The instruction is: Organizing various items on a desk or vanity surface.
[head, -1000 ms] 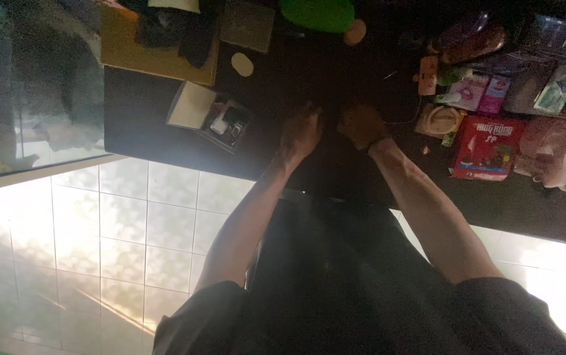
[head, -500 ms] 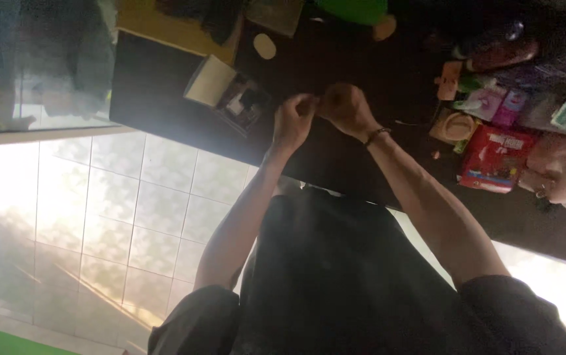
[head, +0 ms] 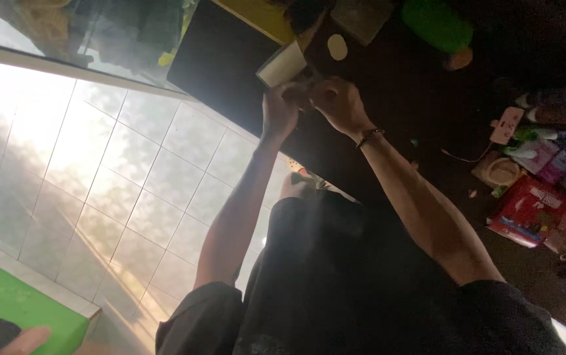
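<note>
Black and dim, the table [head: 230, 72] fills the upper part of the view above pale floor tiles [head: 99, 164]. Near its edge the left hand [head: 278, 112] and right hand [head: 337, 102] are raised close together, fingertips meeting; whether they pinch anything cannot be told. An open box [head: 284, 64] lies just beyond them. A red packet [head: 526, 212] sits well apart on the right.

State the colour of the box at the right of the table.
Red box, head view.
</note>
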